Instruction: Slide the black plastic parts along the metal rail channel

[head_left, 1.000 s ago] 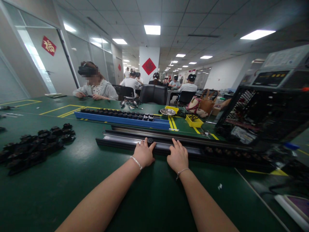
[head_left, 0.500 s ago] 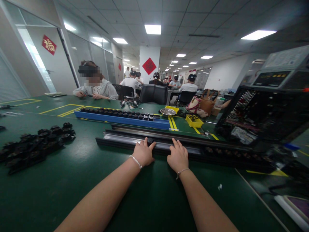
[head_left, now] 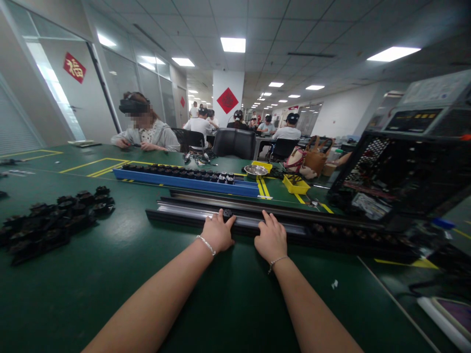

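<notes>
A long black rail (head_left: 184, 211) with a shiny channel lies across the green table in front of me. My left hand (head_left: 219, 233) has its thumb and index finger on either side of a small black part (head_left: 227, 214) in the channel. Further right, my right hand (head_left: 271, 236) rests on the rail with its fingers apart, holding nothing. Several dark parts (head_left: 346, 233) sit in the rail's right end.
Black parts (head_left: 55, 220) are heaped at the left. Behind the rail stand a blue tray (head_left: 184, 183) of black parts, a metal bowl (head_left: 256, 170) and a yellow bin (head_left: 296, 185). An open computer case (head_left: 397, 171) is at right. A person (head_left: 147, 127) sits across the table.
My left hand and the small black part have shifted very slightly to the left. My right hand stays nearly where it was.
</notes>
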A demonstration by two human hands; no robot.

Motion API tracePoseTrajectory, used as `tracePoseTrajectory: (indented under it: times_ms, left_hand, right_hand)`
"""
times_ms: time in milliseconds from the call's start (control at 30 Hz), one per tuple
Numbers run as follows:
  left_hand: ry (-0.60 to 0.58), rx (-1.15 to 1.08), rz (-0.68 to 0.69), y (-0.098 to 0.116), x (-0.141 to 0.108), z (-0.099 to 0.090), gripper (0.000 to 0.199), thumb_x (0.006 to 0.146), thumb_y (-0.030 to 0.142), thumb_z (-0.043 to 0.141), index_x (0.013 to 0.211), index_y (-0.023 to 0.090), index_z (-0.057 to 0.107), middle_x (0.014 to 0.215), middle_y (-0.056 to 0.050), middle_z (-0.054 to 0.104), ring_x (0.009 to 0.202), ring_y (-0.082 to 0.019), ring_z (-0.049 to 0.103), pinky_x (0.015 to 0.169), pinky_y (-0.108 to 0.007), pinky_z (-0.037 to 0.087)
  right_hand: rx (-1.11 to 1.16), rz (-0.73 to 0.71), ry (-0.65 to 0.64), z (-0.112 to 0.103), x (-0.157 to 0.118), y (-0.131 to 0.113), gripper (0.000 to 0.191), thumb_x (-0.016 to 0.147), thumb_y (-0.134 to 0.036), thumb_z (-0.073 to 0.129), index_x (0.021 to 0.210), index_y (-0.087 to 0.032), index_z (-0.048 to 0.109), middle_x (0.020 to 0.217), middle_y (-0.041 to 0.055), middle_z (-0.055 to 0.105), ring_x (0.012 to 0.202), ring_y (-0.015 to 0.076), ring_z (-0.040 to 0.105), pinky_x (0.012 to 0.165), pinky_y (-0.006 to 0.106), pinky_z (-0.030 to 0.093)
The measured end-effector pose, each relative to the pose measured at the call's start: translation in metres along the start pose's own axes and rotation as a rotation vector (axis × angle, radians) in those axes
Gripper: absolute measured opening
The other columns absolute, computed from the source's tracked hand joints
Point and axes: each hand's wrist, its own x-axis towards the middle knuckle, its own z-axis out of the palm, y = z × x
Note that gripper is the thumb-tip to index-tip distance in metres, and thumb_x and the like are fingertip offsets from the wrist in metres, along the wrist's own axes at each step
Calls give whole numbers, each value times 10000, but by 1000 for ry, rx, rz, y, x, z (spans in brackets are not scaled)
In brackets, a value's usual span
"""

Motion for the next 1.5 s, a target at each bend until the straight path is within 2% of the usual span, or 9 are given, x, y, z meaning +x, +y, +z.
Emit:
tracePoseTrajectory:
  times_ms: [400,600,867,1000,1100,1200,1267,1333,1500]
  left_hand:
    - [-6,-8,-29,-6,3,1,828,716,548,590,1427,299,246,1489,-157,223,1303,-358,322,990,-480,306]
    - [-51,-23,-39,-10,7,2,833,718,563,571,1431,314,222,1503,-150,176,1308,-359,312,997,-488,298]
    - [-120,-36,-97,-19,5,-7,818,734,557,549,1435,309,210,1503,-141,186,1327,-347,282,1006,-483,302]
    - [-101,-65,-94,-22,6,-5,824,718,553,572,1429,308,236,1495,-150,207,1320,-363,290,1002,-492,305]
    - [-77,-94,-84,-25,8,0,911,648,613,609,1427,319,237,1498,-153,195,1331,-397,241,1006,-531,275]
    - [-75,-123,-61,-30,9,5,951,629,722,536,1431,323,217,1508,-149,158,1349,-421,152,1016,-567,227]
    - [-21,-157,-48,-32,8,10,889,667,770,428,1422,342,235,1514,-134,155,1355,-418,130,1017,-578,211]
    - [83,-183,-43,-33,7,17,796,716,773,328,1401,371,281,1514,-113,180,1355,-403,156,1020,-569,211]
    - [292,-160,-50,-34,4,33,600,828,669,245,1354,406,363,1486,-65,281,1348,-334,233,1041,-506,218]
  right_hand:
    - [-5,-8,9,1,-1,1,289,654,-149,467,890,-179,632,1437,48,372,1314,245,294,1003,403,281]
    - [-2,-4,10,0,-1,0,280,662,-149,463,882,-179,633,1438,45,370,1317,244,288,1003,406,278]
    - [8,0,-6,0,-1,0,271,664,-143,464,872,-179,634,1442,43,363,1319,244,283,1011,410,266]
    - [0,0,0,-1,-1,1,267,669,-139,464,869,-183,635,1440,39,366,1317,241,288,1008,402,272]
    - [-6,3,-2,-1,-1,0,268,670,-139,470,872,-187,639,1439,37,369,1317,241,286,1014,397,268]
    - [-3,4,-7,-1,0,0,277,673,-137,470,887,-185,640,1441,38,365,1322,240,278,1023,396,259]
    - [4,6,-13,-2,0,0,288,681,-138,464,905,-183,640,1443,43,361,1324,239,273,1024,400,257]
    - [10,8,-21,-3,-1,-1,295,686,-140,460,917,-180,640,1443,50,359,1324,241,273,1023,405,257]
    - [16,3,-6,-2,-2,-1,301,688,-138,453,920,-176,641,1443,44,362,1323,242,276,1023,407,258]
